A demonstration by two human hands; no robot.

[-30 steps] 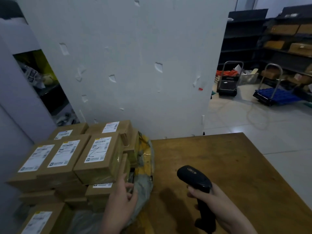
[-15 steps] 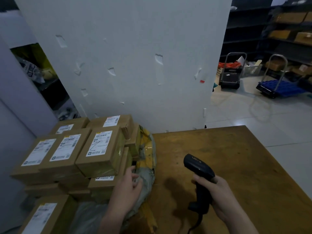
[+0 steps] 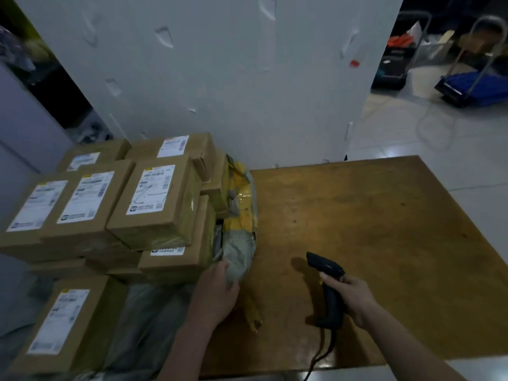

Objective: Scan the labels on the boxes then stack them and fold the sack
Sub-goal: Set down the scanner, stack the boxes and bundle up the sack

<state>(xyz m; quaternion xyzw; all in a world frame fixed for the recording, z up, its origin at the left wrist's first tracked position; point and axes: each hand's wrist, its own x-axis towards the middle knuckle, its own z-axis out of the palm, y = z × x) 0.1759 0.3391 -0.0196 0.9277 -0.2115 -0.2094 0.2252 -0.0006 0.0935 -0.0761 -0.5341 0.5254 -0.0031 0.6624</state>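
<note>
Where the stack occupies the left end of the brown wooden table (image 3: 384, 229), five rectangular cardboard boxes (image 3: 154, 199) form the top layer, each with one white printed label facing up. A sixth box (image 3: 63, 320) lies apart at the near left. More boxes sit beneath, partly hidden, so I cannot tell the total. One sack (image 3: 239, 251) of crumpled grey and yellow plastic lies against the stack's right side. The left hand (image 3: 217, 292) has its fingers curled onto the grey film, gripping it. The right hand (image 3: 351, 298) has its fingers wrapped round the handle of one black corded scanner (image 3: 327, 281), held over the table.
</note>
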